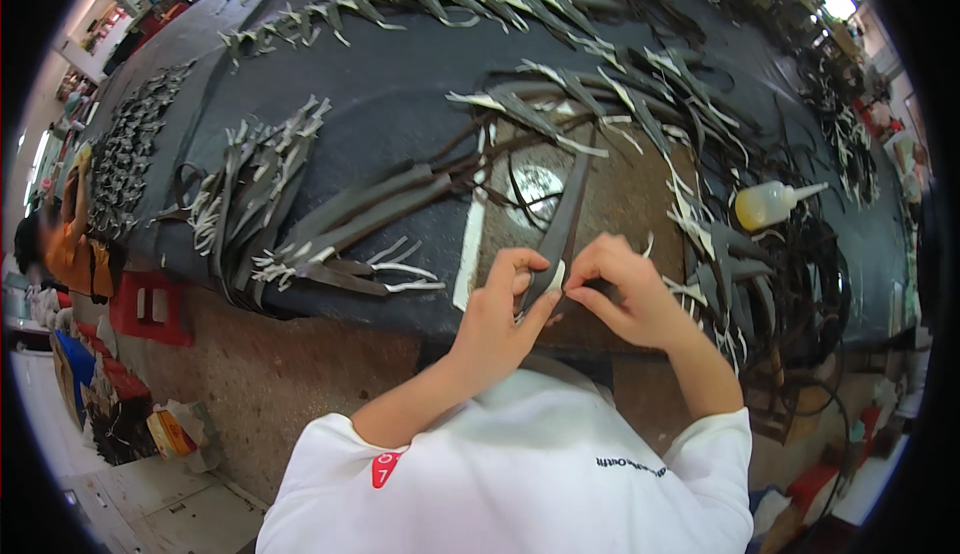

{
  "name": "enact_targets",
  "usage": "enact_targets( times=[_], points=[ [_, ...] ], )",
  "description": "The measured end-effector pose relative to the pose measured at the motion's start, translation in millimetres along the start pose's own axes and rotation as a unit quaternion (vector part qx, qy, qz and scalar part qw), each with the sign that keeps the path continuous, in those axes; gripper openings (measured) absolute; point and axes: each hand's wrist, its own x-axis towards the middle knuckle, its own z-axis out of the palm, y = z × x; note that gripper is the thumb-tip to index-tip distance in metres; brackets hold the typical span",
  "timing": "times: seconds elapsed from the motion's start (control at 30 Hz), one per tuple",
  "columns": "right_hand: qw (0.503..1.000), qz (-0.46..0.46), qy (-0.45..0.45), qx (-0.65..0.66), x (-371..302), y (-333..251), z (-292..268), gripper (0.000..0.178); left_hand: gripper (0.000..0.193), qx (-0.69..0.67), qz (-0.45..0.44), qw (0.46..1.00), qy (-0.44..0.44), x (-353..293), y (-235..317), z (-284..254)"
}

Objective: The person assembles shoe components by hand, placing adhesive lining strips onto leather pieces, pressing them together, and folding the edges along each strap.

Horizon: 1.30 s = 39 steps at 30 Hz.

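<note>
Dark grey and pliable-looking, a long flat strap with a pale end (pixel 571 209) slants down toward us, its near end right between our bare hands. Our left hand (pixel 500 306) pinches it between thumb and fingers; our right hand (pixel 630 294) is just beside the pale end, thumb and fingertips drawn close together, and we can't tell whether they grip anything. Good work here, we'd judge, means pinning the strap flat with the left and letting the right make small, even moves so the end doesn't twist. Beneath sits a worn brown rectangular board (pixel 640 194) on a broad black-covered table (pixel 385 104); to the right, a translucent squeeze bottle with yellowish contents (pixel 763 206) lies on its side. Writing? Our white short-sleeved shirt (pixel 500 474) carries dark lettering (pixel 629 466) and a red patch with white characters (pixel 382 470); elsewhere, we can read nothing.
</note>
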Motion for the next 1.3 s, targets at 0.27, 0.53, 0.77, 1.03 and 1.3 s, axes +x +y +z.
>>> enact_targets(
  times=[0.27,0.53,0.77,1.03,1.3],
  points=[
    [0.982,0.134,0.011,0.136,12.8,-0.2,38.4,0.014,0.03,0.077,0.052,0.992,0.087,1.9,-10.6,-25.5],
    [0.95,0.257,-0.135,0.113,13.9,0.2,36.6,0.024,0.033,0.112,0.058,0.992,0.008,-7.1,-11.5,-35.5],
    [0.954,0.234,-0.184,0.034,28.3,5.5,35.8,0.031,0.031,0.165,0.099,0.981,0.011,-6.2,-7.1,-55.0],
    [0.937,-0.031,0.17,-0.304,116.8,79.4,5.0,0.02,0.034,0.269,-0.01,0.942,0.199,-12.8,-21.3,-153.4],
    [0.885,0.268,0.053,-0.377,199.5,95.1,34.3,0.061,0.021,0.431,0.043,0.824,0.366,-17.2,-29.9,-181.5]
  ],
)
